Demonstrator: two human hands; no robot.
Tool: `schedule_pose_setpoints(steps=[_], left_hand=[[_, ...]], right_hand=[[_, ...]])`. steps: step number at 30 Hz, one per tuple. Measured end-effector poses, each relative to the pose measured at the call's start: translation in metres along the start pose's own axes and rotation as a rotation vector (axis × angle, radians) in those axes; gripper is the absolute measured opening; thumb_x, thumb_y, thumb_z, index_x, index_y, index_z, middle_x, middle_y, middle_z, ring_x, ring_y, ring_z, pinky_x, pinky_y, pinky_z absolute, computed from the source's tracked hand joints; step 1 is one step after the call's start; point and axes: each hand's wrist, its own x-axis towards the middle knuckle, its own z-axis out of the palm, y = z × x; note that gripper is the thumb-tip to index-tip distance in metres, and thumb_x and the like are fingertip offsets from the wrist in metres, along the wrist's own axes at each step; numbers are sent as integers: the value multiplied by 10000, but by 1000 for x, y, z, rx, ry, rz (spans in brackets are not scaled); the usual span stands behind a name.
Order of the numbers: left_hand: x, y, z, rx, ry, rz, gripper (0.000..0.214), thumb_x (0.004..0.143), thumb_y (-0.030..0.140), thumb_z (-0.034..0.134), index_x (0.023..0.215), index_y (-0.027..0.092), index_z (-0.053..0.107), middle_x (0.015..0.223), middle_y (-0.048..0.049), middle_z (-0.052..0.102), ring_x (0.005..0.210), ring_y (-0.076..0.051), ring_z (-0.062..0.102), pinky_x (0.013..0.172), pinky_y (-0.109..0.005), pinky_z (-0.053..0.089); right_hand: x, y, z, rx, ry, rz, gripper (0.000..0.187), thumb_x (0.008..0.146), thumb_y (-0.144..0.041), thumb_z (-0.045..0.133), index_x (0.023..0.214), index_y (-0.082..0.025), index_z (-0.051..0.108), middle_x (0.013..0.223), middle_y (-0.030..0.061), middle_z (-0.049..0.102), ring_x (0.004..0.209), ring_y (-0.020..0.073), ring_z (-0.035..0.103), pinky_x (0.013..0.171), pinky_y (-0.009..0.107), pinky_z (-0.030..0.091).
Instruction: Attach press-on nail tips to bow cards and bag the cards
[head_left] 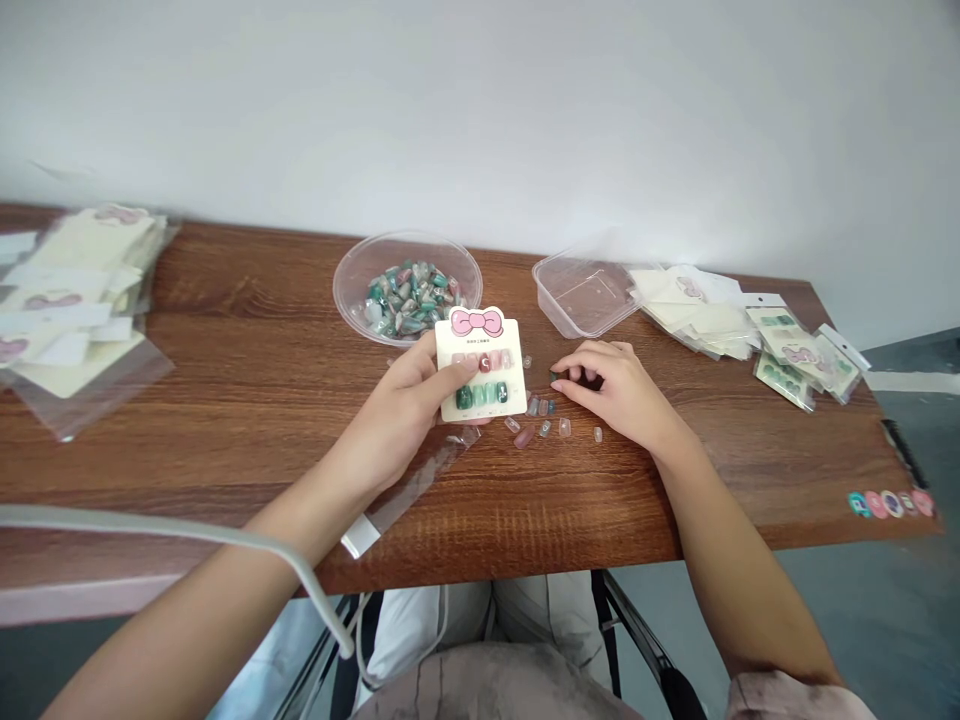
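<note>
Cream bow-topped card of pink and green press-on nails point(481, 372) sits tilted in your left hand point(397, 415), gripped between thumb and fingers above a brown wooden desk point(225, 480). Your right hand point(607, 385) curls narrowly just beside small loose nails point(523, 437); whether it pinches one, you cannot tell. Clear round plastic bowl of nails point(375, 250) sits behind.

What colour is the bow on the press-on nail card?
The bow is pink with a darker outline; it shows best in the head view.
</note>
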Motion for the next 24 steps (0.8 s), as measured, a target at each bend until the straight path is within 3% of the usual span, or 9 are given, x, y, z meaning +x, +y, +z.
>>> schedule_pose_setpoints(steps=[6,12,16,21,24], left_hand=[[1,-2,1,9,-2,-9,441,852,361,822,1235,187,688,1142,-81,769,901,-202,723,684,-263,611],[-1,-6,3,105,-30,3,437,894,401,773,1252,184,648,1074,-73,760,868,-208,712,678,-287,591],[-3,-9,3,153,-79,14,440,926,404,736,1283,177,617,1108,-80,760,902,-217,711,770,-327,581],[-3,-13,2,232,-106,62,408,953,427,696,1272,183,621,1317,-102,710,1217,-290,642,1002,-393,517],[-3,-13,2,240,-116,66,402,952,427,694,1257,177,618,1302,-102,709,1217,-291,636,1057,-422,486]], right_hand=[[-5,-6,-1,46,121,-122,19,944,-233,731,962,-234,729,820,-12,655,738,170,588,861,389,421],[-16,-32,-2,141,277,-267,80,968,-252,719,1047,-262,727,832,12,691,771,192,628,755,376,476],[-18,-46,3,142,269,-361,69,976,-214,706,1037,-242,719,846,19,703,756,177,636,724,361,481],[-16,-49,8,104,263,-405,47,973,-189,700,1008,-216,713,808,18,689,733,176,625,708,352,470],[-15,-49,9,76,259,-407,46,981,-192,686,1005,-220,714,792,12,684,726,175,624,706,350,456]])
